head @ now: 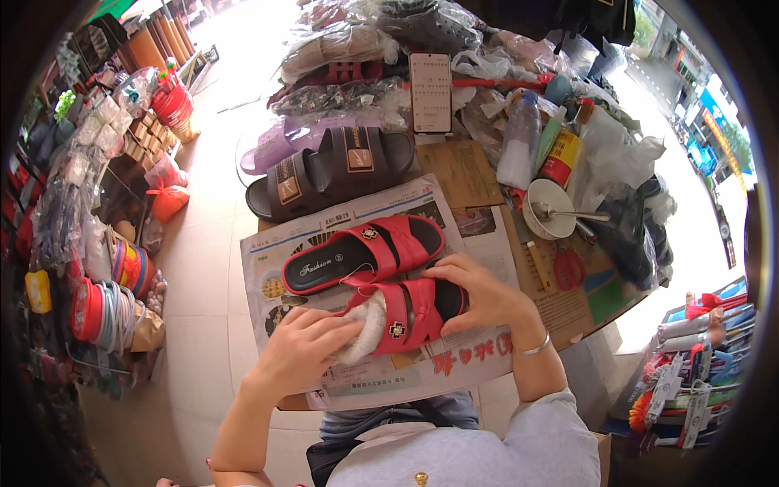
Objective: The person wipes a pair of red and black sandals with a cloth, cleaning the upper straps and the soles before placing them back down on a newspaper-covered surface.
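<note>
Two red slide sandals with black insoles and flower ornaments lie side by side on a newspaper. My left hand point(310, 344) presses a white fluffy cloth point(365, 335) at the opening of the nearer sandal point(401, 316); its fingertips are partly hidden. The toe end of that sandal sits between the thumb and fingers of my right hand point(481, 295), which wears a silver bangle point(535, 346). Just beyond lies the other sandal point(365, 249), its heel to the left. A thin clear loop joins the pair near their inner sides.
Under the sandals is the newspaper point(268, 243) on cardboard. Dark brown slides point(316, 176) lie beyond. A phone point(430, 91) stands upright at the back. To the right are a plastic bottle point(520, 140), a white bowl point(544, 225) with a spoon, red-handled scissors point(569, 268) and a yellow-handled tool point(539, 265).
</note>
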Demonstrator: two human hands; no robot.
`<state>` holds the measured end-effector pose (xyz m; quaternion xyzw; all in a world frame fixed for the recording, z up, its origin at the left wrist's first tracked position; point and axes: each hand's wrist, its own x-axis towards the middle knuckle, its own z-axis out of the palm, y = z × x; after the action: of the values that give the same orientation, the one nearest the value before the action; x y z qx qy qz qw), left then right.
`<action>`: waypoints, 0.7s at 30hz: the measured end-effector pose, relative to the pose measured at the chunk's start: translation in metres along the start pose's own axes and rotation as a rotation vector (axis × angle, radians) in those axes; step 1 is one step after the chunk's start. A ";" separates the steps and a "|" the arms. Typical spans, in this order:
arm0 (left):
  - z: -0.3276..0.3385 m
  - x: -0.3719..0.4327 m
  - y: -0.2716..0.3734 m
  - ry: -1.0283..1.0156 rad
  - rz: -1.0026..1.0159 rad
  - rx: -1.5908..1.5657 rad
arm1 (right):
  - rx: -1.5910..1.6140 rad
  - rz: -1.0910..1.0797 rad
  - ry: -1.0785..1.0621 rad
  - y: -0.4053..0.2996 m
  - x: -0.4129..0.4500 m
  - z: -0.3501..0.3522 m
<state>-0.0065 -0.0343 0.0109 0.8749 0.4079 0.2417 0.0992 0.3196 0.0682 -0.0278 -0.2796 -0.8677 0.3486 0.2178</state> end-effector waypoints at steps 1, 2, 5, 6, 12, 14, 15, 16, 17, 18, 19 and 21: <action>-0.004 -0.003 0.001 -0.006 0.000 -0.003 | 0.005 0.004 0.001 -0.001 -0.001 0.000; -0.010 -0.004 0.004 -0.054 -0.049 0.011 | -0.010 0.005 0.002 -0.001 -0.002 -0.001; -0.019 0.005 0.013 -0.115 -0.040 0.096 | -0.032 -0.003 0.003 -0.003 -0.001 -0.002; -0.022 0.011 0.018 -0.184 -0.024 0.159 | -0.038 -0.010 0.006 -0.003 -0.001 -0.002; -0.008 0.028 0.016 -0.312 0.084 0.277 | -0.040 -0.005 -0.001 -0.006 0.002 -0.002; -0.006 0.033 0.016 -0.318 0.097 0.290 | -0.042 -0.002 -0.009 -0.005 0.002 -0.003; -0.006 0.035 0.017 -0.335 0.083 0.287 | -0.044 0.004 -0.015 -0.005 0.001 -0.004; -0.007 0.036 0.017 -0.353 0.068 0.283 | -0.046 0.003 -0.016 -0.004 0.001 -0.003; -0.010 0.035 0.018 -0.351 0.068 0.284 | -0.034 0.003 -0.012 -0.003 0.001 -0.003; -0.016 0.032 0.021 -0.293 0.067 0.236 | -0.024 0.003 -0.006 -0.003 0.001 -0.003; -0.019 0.029 0.021 -0.236 0.067 0.187 | -0.029 0.002 -0.005 -0.004 0.000 -0.004; -0.020 0.020 0.018 -0.202 0.065 0.104 | -0.038 -0.003 -0.005 -0.005 0.000 -0.004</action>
<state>0.0064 -0.0309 0.0421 0.9115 0.3791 0.1341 0.0861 0.3206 0.0671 -0.0219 -0.2815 -0.8750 0.3327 0.2106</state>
